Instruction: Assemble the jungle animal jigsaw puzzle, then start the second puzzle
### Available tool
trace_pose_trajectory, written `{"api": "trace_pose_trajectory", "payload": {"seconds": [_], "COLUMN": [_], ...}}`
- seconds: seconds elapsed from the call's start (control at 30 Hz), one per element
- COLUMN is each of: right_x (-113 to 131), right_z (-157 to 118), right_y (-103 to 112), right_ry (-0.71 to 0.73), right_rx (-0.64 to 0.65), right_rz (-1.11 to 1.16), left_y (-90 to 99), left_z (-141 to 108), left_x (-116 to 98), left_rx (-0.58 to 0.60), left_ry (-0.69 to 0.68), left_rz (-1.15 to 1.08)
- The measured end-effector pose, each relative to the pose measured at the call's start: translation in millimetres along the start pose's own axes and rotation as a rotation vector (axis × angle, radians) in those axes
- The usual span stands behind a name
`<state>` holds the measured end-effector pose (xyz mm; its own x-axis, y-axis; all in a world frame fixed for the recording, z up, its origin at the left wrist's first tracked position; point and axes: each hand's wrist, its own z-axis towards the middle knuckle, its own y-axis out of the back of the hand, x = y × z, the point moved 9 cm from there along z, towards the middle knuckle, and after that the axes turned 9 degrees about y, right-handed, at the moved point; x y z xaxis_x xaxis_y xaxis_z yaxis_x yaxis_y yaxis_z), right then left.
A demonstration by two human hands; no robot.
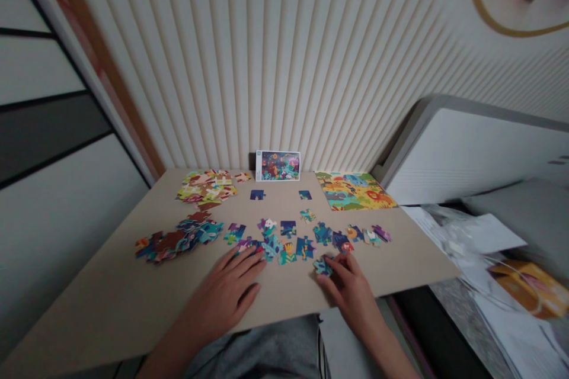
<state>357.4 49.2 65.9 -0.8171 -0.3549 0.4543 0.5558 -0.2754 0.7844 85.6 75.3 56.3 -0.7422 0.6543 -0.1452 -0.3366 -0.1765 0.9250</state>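
Observation:
My left hand (233, 284) lies palm down on the table with its fingers apart, fingertips over a purple and blue puzzle piece. Between thumb and fingers, my right hand (344, 281) grips a teal puzzle piece (323, 267) near the table's front edge. Several loose pieces are spread beyond both hands, among them a piece with a yellow shape (287, 253), a dark blue piece (305, 247) and a light blue leafy piece (271, 246). A heap of dark pieces (171, 243) sits to the left of my left hand.
A picture card (278, 166) stands upright at the table's (133, 308) back edge, by the pleated wall. Light green and brown pieces (207, 187) are piled at the back left. An assembled animal puzzle (355, 191) lies at the back right. Two blue pieces lie before the card.

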Motion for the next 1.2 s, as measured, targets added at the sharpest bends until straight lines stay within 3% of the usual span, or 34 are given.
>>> {"api": "trace_pose_trajectory", "payload": {"seconds": [0.17,0.3,0.43,0.57,0.73,0.83,1.03,1.2], "right_x": [11,-17,-45,-61,-73,-59,1,3], "right_z": [8,16,12,2,-1,2,6,10], "right_y": [-3,18,21,24,38,38,5,-1], "right_ry": [0.084,0.099,0.106,0.09,0.018,0.065,0.242,0.178], "right_rx": [0.116,0.012,0.053,0.077,0.008,0.023,0.328,0.304], "right_rz": [-0.096,-0.283,-0.355,-0.361,-0.433,-0.336,0.007,0.094], "left_y": [-0.3,1.0,2.1,-1.6,-2.3,-1.4,0.9,3.1], "left_z": [0,0,1,0,0,0,1,2], "left_x": [0,0,0,2,2,1,0,-1], "left_rx": [0.006,-0.01,-0.034,-0.018,-0.009,-0.009,-0.007,-0.007], "left_ry": [-0.001,-0.006,-0.012,-0.016,-0.009,-0.011,-0.008,0.008], "left_rz": [-0.001,-0.006,-0.017,0.012,0.0,0.008,-0.011,-0.038]}}
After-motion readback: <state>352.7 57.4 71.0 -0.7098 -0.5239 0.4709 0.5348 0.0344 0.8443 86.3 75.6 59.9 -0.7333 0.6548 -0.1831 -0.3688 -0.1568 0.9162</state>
